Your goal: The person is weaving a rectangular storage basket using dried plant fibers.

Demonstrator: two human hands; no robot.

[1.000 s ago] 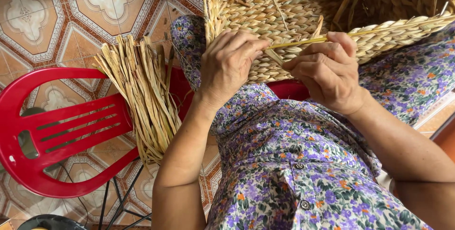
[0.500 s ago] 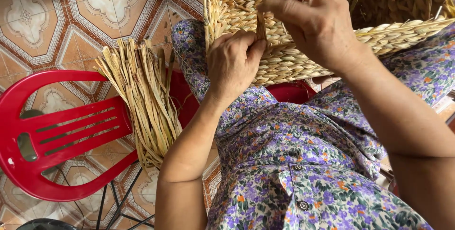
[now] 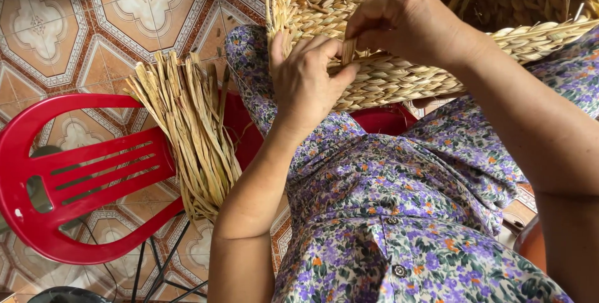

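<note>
Moved: right hand (image 3: 409,25) had dropped lower against the basket (image 3: 399,78), closer to the left hand (image 3: 306,81).
Floor: patterned tiles (image 3: 62,34), red plastic chair (image 3: 75,172) with a straw bundle (image 3: 187,134).
Grip: right fingers pinched a flat strand (image 3: 348,50); left hand pressed the weave, apparently holding nothing.
Texture: coarse braided straw.

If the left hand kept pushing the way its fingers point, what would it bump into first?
Probably the woven basket. The left hand already rests against its side, fingers pointing up along the weave toward the strand pinched by the right hand.
</note>
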